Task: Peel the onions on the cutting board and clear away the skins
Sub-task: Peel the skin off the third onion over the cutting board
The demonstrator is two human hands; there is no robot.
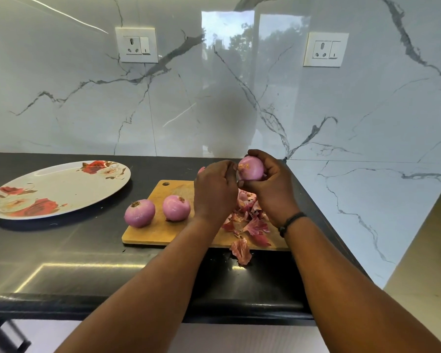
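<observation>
A black countertop (74, 250) runs along a marble wall, with a floral plate (56, 189) at the far left. To its right lies a wooden cutting board (153, 230), bearing two peeled onions (139, 213) (176, 207) on its left half and a heap of skins (250, 220) on its right, one scrap (241, 250) hanging over the near edge. Above the board, the right hand (270, 189) grasps a third onion (251, 168), fingers curled round it; the left hand (215, 189) has curled fingers touching that onion's left side, though whether they pinch skin I cannot tell.
</observation>
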